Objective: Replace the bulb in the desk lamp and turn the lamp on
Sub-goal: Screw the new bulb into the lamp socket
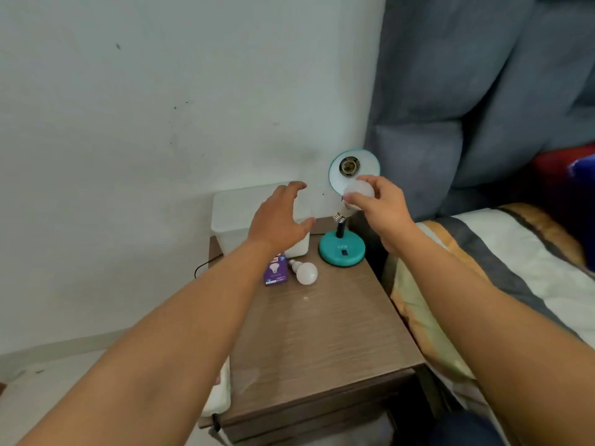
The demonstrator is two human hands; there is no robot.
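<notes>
A teal desk lamp stands at the back right of the bedside table, its base (342, 250) on the wood and its shade (354, 165) tilted up toward me. The socket (349, 165) inside the shade holds no bulb. My right hand (383, 207) grips a white bulb (358, 192) just below the shade, with the metal screw cap pointing down and left. My left hand (280, 220) hovers with fingers spread, left of the lamp, holding nothing. A second white bulb (304, 272) lies on the table beside a purple bulb box (275, 274).
A white plastic bin (238, 217) stands at the table's back left, behind my left hand. A black cable (206, 263) runs off the table's left edge. The bed (499, 268) with striped bedding lies right of the wooden table (322, 342). A grey padded headboard rises behind.
</notes>
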